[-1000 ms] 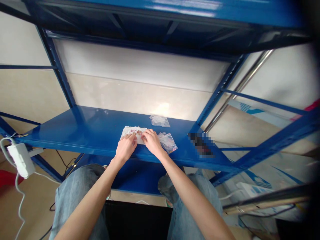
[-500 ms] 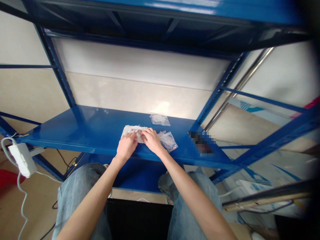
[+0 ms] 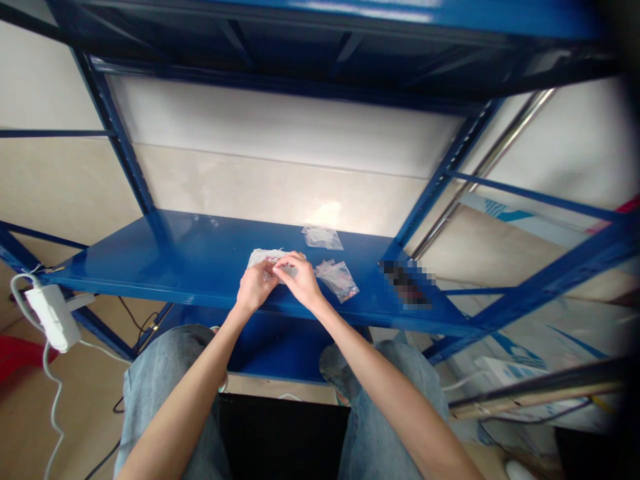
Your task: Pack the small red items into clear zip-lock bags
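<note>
My left hand [image 3: 256, 285] and my right hand [image 3: 299, 275] meet above a white cloth-like sheet [image 3: 258, 256] on the blue shelf. Small reddish pieces [image 3: 271, 259] lie on that sheet, partly covered by my fingers. Both hands are closed in a pinch with the fingertips together; whatever is between them is too small to make out. Just right of my right hand are clear plastic bags [image 3: 339, 280], with small reddish pieces in a corner. Farther back sits another stack of clear bags [image 3: 323, 238].
The blue shelf [image 3: 190, 257] has uprights at both ends and another shelf [image 3: 300, 60] overhead. A dark blurred-out object [image 3: 406, 283] lies toward the right end. At the left edge hangs a white power strip [image 3: 54, 319] with cables. My knees are under the shelf.
My hands have lifted off the sheet and come together, fingertips now touching. Earlier they were apart, picking among the small pieces. The view has shifted slightly.
</note>
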### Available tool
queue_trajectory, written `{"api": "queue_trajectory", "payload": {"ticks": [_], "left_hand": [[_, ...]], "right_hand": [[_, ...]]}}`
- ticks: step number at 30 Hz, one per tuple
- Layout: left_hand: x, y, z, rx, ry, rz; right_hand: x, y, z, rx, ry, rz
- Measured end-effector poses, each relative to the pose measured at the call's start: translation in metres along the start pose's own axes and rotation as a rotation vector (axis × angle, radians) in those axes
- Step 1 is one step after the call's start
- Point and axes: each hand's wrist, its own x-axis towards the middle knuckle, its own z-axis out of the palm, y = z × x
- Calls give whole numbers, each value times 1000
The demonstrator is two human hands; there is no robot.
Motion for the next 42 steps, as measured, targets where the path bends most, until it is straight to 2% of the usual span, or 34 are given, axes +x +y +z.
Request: {"api": "queue_trajectory", "payload": {"ticks": [2,5,8,11,18,27,30,34,38,42], "left_hand": [[1,-2,1,-68,-24,38],[3,-5,2,-155,-24,57],[4,-6,2,-208,-12,58],[5,-6,2,-215,-22,54],[2,-4,1,-144,-64,55],[2,-4,0,-148,-78,84],[2,-4,-1,-155,-80,90],[3,-5,-1,-181,-84,83],[3,-5,-1,-189,-79,74],[3,-3,-2,-205,-76,76]], "right_hand": [[2,0,3,-52,-40,-26],[9,17,-1,-178,-25,-22],[16,44,-9,-283,31,71],[18,61,-10,-339,16,165],[20,57,3,-485,-98,174],[16,58,1,-513,-98,163],[18,54,1,-453,-64,149],[24,38,-3,-139,-11,83],[25,21,-7,182,-64,28],[19,18,-6,279,-120,72]]}}
